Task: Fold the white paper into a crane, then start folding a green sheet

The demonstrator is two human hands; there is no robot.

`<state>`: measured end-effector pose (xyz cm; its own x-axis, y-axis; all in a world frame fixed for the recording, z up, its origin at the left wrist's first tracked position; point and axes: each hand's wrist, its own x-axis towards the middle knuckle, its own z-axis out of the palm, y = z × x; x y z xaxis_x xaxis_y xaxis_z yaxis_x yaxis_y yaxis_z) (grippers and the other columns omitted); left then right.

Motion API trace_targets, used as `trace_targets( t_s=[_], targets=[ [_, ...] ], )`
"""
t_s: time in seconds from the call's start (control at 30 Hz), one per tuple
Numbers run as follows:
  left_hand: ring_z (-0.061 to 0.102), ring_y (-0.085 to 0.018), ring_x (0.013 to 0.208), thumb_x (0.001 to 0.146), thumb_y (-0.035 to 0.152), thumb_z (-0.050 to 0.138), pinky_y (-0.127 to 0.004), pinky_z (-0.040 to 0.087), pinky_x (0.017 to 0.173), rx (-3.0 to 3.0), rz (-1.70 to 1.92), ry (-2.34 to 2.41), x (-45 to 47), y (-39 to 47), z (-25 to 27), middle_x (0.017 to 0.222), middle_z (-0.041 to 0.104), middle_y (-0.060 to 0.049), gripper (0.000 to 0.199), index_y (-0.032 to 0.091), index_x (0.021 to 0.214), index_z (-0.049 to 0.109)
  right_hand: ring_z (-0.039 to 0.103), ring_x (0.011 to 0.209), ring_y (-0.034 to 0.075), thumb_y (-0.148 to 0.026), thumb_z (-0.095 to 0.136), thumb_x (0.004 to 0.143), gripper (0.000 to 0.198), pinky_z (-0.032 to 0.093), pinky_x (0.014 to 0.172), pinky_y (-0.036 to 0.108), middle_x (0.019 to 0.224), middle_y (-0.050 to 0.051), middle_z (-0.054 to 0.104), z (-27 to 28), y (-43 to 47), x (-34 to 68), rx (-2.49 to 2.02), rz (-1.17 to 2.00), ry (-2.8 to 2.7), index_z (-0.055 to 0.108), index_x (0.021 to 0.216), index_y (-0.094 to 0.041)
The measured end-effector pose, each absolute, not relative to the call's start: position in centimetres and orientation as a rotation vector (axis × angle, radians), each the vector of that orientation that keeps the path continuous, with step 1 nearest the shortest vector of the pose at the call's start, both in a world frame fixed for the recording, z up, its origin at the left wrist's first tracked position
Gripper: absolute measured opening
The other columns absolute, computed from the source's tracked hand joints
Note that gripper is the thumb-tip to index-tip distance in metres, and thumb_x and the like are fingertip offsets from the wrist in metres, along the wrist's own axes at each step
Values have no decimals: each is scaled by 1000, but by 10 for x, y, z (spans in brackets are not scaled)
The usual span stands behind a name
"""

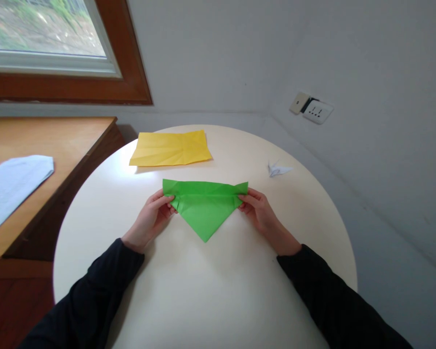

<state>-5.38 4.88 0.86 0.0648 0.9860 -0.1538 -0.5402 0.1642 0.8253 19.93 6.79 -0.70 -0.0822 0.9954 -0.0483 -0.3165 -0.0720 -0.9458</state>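
A green sheet of folded paper (205, 213) is stretched between my hands over the white round table. Its top is a straight band with a crease below it, and the lower part tapers to a point facing me. My left hand (154, 213) pinches the left corner between thumb and fingers. At the opposite corner, my right hand (259, 211) grips the paper the same way, thumb on top. The fingers beneath the paper are partly hidden.
On the round table (218, 300), a creased yellow paper (170, 149) lies at the back left and a small white paper crane (278, 169) at the right. A wooden desk (72, 140) with a pale folded cloth or paper (18, 186) stands at left. Walls border the back and right.
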Motion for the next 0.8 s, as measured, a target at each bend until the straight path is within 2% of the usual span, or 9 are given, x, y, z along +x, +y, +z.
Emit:
trace_targets(
  t_s=[0.27,0.43,0.6,0.8],
  targets=[
    [55,-8,56,67,6,67,-17,50,53,623,1285,801,-55,49,5,68,61,-1,13,11,78,64,43,51,9,-28,72,59,12,35,48,24,55,-3,52,-10,69,200,-996,1369,-1030,64,64,-20],
    [54,-6,53,67,6,68,-15,50,51,602,1285,778,-55,49,5,67,62,-1,11,10,76,65,43,53,9,-25,71,59,10,34,49,24,58,-3,55,-10,69,199,-959,1384,-1001,66,66,-20],
    [61,-11,61,65,8,70,-20,54,57,682,1193,813,-55,45,9,72,66,-5,12,10,76,65,42,50,9,-27,75,56,15,32,46,23,53,-3,53,-7,67,201,-1008,1488,-1032,64,64,-19],
    [56,-10,43,64,12,71,-19,50,44,777,974,774,-58,42,10,57,63,-3,10,9,70,64,46,49,11,-29,76,57,18,33,42,22,49,-4,53,-8,61,204,-1069,1593,-1154,63,64,-19]
  ],
)
